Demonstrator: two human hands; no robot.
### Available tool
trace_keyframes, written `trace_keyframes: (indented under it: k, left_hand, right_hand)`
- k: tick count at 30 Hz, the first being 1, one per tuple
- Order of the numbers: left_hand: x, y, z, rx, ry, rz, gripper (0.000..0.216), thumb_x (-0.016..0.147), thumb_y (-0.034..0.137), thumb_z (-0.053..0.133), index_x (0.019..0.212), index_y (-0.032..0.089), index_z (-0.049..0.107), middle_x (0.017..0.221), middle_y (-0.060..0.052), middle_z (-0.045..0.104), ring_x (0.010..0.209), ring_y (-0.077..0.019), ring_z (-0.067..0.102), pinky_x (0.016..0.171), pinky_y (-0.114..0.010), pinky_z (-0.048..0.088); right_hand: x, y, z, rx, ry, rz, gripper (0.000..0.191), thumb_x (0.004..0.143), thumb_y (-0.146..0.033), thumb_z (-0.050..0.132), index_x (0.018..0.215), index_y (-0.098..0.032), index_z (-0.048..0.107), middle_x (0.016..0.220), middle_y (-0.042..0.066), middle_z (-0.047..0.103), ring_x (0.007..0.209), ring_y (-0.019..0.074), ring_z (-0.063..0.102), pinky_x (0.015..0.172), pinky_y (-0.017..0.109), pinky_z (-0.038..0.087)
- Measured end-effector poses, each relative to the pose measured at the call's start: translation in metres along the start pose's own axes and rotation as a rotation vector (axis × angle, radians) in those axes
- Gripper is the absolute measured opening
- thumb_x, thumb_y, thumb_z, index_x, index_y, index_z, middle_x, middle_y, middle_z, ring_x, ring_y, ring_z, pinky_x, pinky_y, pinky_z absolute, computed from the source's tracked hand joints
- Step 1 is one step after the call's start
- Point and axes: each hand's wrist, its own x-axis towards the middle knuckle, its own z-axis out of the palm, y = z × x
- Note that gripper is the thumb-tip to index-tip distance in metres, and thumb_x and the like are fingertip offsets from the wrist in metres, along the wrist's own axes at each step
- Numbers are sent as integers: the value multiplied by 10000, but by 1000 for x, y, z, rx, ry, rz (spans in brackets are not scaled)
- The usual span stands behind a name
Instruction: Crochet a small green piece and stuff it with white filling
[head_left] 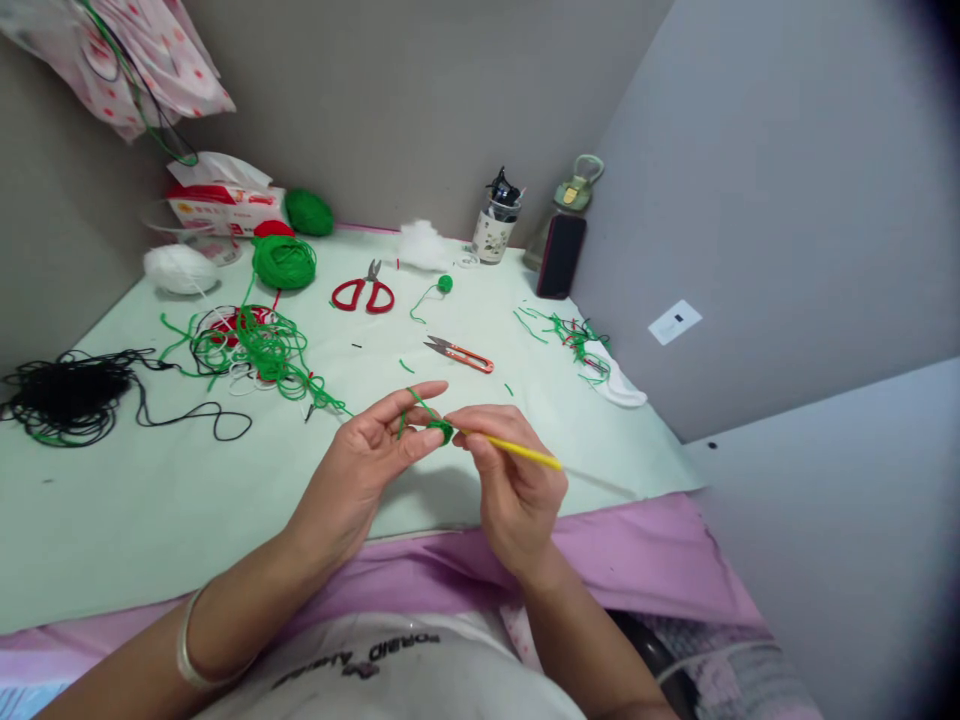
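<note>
A small green crochet piece [441, 431] is pinched between the thumb and fingers of my left hand [382, 440]. Green yarn runs up over the raised index finger of that hand. My right hand [517, 480] grips a yellow-handled crochet hook [525, 453] like a pencil, its tip at the green piece. Beyond my hands lie orange thread snips [469, 356], red-handled scissors [364, 295] and a small green crocheted ball [445, 284] with a yarn tail. A loose green yarn tangle [270, 345] lies to the left, with a strand leading toward my left hand.
Green yarn balls [285, 262], a white yarn ball [181, 270] and a tissue box [225, 208] stand at the back left. Black cord [71, 393] lies far left. White stuffing [424, 246], a cup [495, 228], a bottle [576, 190] and a phone [561, 258] line the back; yarn scraps [574, 338] lie right.
</note>
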Motion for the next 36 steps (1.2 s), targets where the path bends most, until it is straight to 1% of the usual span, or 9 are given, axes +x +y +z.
trace_keyframes:
  k: [4, 7, 10, 13, 17, 21, 26, 32, 36]
  left_hand:
    - [3, 0, -5, -134, -64, -172, 379, 797, 237, 877, 1168, 186, 817, 619, 82, 544, 471, -23, 335, 675, -167, 514]
    - [5, 4, -10, -230, -63, -227, 297, 793, 188, 859, 1086, 139, 840, 516, 128, 362, 434, -20, 244, 820, -220, 578]
    - [6, 5, -10, -191, -37, -164, 287, 784, 176, 863, 1070, 187, 845, 606, 88, 532, 469, -25, 344, 878, -252, 570]
    - [4, 3, -9, -47, -45, -80, 310, 763, 224, 890, 1069, 242, 844, 862, 7, 725, 692, -97, 570, 811, -241, 524]
    - [1, 0, -9, 118, -10, -27, 296, 780, 299, 880, 1073, 268, 850, 916, -12, 725, 804, -149, 570, 723, -246, 447]
    - [0, 1, -9, 135, -2, 22, 270, 765, 281, 876, 1034, 266, 862, 874, -13, 679, 846, -164, 546, 774, -255, 442]
    - [2, 2, -12, 187, 1, 72, 252, 799, 264, 852, 1050, 281, 859, 867, -3, 637, 836, -161, 526, 763, -248, 437]
    - [-3, 0, -7, 353, 100, 197, 294, 792, 197, 860, 1077, 269, 849, 813, 19, 638, 689, -130, 490, 703, -243, 438]
    - [-2, 0, -4, 103, 31, 35, 400, 787, 241, 882, 1181, 266, 815, 729, 44, 615, 594, -84, 443, 614, -183, 436]
  right_hand:
    - [-3, 1, -3, -229, -39, -179, 317, 999, -113, 601, 1209, -297, 750, 1108, 85, 779, 989, 217, 741, 801, 376, 635]
    - [1, 1, -6, 11, 92, 20, 239, 1033, -170, 565, 1109, -276, 765, 974, 57, 775, 827, 189, 727, 700, 346, 619]
    - [6, 1, -5, 261, 132, 219, 214, 1048, -275, 572, 998, -251, 780, 899, 43, 752, 734, 164, 682, 639, 320, 581]
    - [8, 0, -4, 256, 39, 257, 182, 1021, -315, 629, 988, -247, 794, 938, 54, 779, 824, 189, 702, 707, 345, 593]
    - [7, 3, -4, 335, 54, 358, 205, 1026, -348, 618, 987, -227, 779, 947, 56, 787, 748, 164, 688, 704, 335, 593]
    - [8, 5, -6, 491, 62, 404, 232, 1047, -342, 579, 954, -211, 747, 922, 49, 781, 719, 145, 680, 690, 313, 590]
    - [7, -3, -10, 281, 33, 299, 231, 1066, -292, 533, 992, -216, 738, 949, 52, 784, 743, 160, 709, 701, 336, 608]
    - [-2, -4, -7, -182, -84, -174, 269, 1043, -135, 501, 1224, -245, 667, 1002, 76, 783, 887, 205, 742, 749, 370, 626]
    - [-9, 2, -1, -377, -43, -289, 329, 1006, -118, 582, 1268, -287, 689, 1088, 93, 767, 960, 215, 744, 767, 356, 632]
